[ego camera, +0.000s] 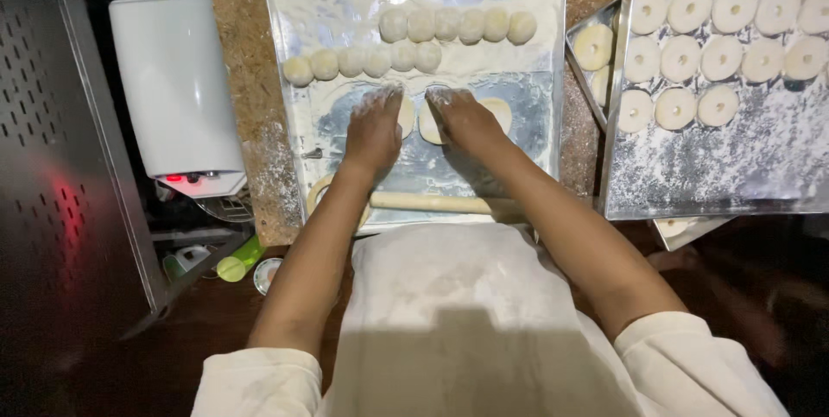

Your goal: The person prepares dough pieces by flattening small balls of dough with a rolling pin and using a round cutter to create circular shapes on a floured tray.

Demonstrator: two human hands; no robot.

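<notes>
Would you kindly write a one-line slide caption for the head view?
Left hand and right hand press flattened dough pieces on a floured metal tray.

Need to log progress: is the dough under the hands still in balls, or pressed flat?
Flat. The pieces under the left hand and right hand show as thin discs, unlike the rounded dough balls behind them.

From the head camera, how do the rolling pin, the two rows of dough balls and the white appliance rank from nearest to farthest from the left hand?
Measured from the left hand:
1. Rows of dough balls, just beyond the fingertips.
2. Rolling pin, behind the wrist, toward the person; too near in distance to the dough balls to rank firmly.
3. White appliance, off to the left, beyond the counter edge.
</notes>
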